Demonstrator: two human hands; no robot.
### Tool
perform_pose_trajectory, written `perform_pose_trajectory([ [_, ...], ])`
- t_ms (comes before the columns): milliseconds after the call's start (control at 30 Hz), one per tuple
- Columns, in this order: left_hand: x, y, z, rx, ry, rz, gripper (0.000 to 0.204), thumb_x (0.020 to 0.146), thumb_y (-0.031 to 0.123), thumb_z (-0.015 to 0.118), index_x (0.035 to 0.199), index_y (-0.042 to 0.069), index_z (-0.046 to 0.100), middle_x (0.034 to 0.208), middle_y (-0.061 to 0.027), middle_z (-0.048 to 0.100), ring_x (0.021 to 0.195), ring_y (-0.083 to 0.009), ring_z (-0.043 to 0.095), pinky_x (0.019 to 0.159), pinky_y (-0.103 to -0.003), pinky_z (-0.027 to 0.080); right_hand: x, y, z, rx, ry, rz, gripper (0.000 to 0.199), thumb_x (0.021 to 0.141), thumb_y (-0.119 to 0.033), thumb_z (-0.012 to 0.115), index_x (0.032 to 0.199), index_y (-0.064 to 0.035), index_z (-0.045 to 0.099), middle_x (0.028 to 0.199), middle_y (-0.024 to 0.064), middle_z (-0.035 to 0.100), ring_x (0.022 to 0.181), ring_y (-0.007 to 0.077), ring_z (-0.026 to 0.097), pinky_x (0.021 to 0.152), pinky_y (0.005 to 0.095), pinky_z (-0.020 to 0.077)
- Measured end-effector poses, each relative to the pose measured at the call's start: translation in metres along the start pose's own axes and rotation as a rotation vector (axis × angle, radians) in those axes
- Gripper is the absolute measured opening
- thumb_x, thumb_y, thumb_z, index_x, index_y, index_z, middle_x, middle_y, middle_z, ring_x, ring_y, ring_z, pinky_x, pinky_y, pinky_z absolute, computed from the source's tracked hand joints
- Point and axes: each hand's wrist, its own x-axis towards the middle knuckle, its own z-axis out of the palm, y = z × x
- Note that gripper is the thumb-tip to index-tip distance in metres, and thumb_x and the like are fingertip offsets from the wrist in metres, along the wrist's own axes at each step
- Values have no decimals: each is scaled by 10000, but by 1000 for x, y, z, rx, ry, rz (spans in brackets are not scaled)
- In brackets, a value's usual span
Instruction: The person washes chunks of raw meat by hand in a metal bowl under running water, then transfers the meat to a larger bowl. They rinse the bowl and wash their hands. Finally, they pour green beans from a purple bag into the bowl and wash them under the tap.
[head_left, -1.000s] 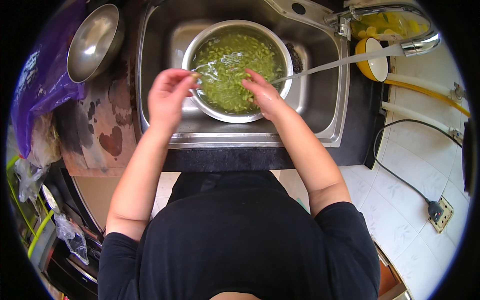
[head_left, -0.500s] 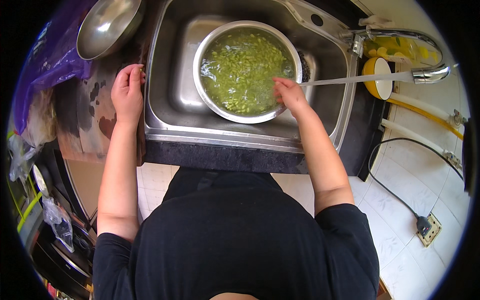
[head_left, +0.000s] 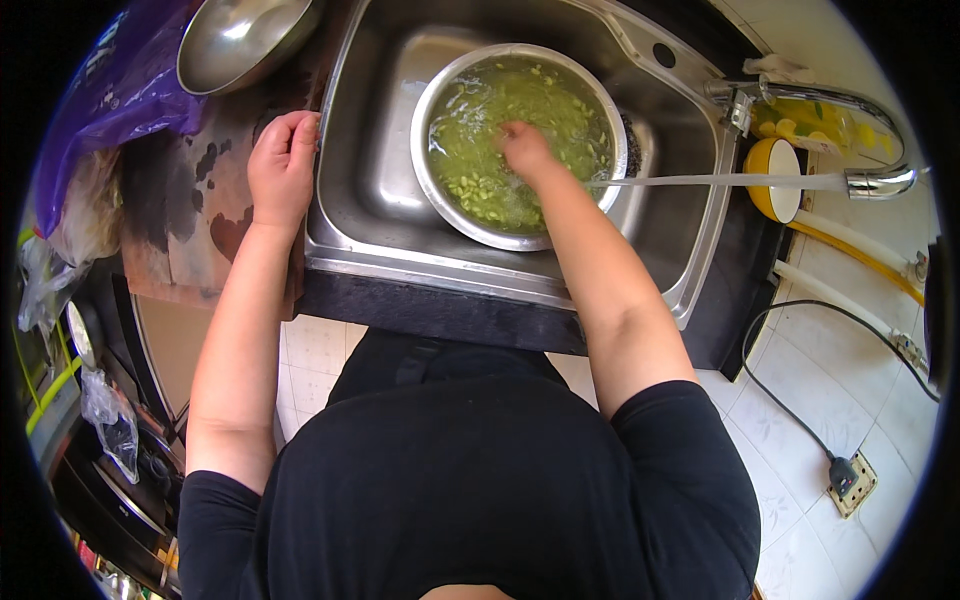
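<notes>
A round metal basin (head_left: 421, 150) of water and small green beans (head_left: 482, 195) stands in the steel sink (head_left: 385, 225). My right hand (head_left: 527, 150) reaches into the basin near its middle, its fingertips under the cloudy greenish water. How far those fingers are bent is hidden. My left hand (head_left: 281, 170) is closed at the left rim of the sink, thumb pressed against the fingers. Whatever small thing it might hold is too hidden to name. From the tap (head_left: 882, 182) on the right, a thin stream of water (head_left: 715, 181) runs sideways to the basin's right side.
A metal bowl (head_left: 240, 45) lies tilted on the worn counter (head_left: 190, 220), beside a purple plastic bag (head_left: 100, 120). By the tap are a yellow bowl (head_left: 772, 180) and a yellow hose (head_left: 860, 263). Lower right, a black plug (head_left: 843, 475) sits in a wall socket.
My right hand has moved left, from the basin's right edge into its middle, and the water there is stirred. My left hand stays closed by the sink rim. The whole view has shifted slightly.
</notes>
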Motion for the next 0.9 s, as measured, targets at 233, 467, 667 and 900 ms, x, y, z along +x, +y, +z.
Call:
perform_pose_trajectory([
  [233,-1,2,-2,81,4,27,175,867,172,556,875,5,606,783,-55,595,699,-115,544,641,-237,439,-32,-16,-44,1228,-431,247,285,891,-164,479,1103,23,507,1004,146,569,909,237,567,770,324,483],
  [467,-2,6,2,-78,11,-60,163,883,149,525,932,9,591,821,-37,623,695,-89,556,663,-212,456,-87,-50,-67,1537,-496,153,355,906,-209,415,1114,68,489,1175,216,496,1141,335,442,964,438,371],
  [667,-4,4,3,-69,-23,-39,166,888,149,518,957,12,582,833,-28,632,695,-75,552,654,-203,455,-76,-34,-59,380,22,32,300,859,-229,443,934,-27,651,1016,108,626,999,213,540,869,355,397],
  [900,-3,6,3,-40,-36,-32,161,885,148,524,952,18,591,813,-25,629,691,-70,549,645,-204,456,1,-35,17,-108,-45,42,370,815,-310,466,1034,-46,604,1076,181,579,946,336,568,851,376,420],
])
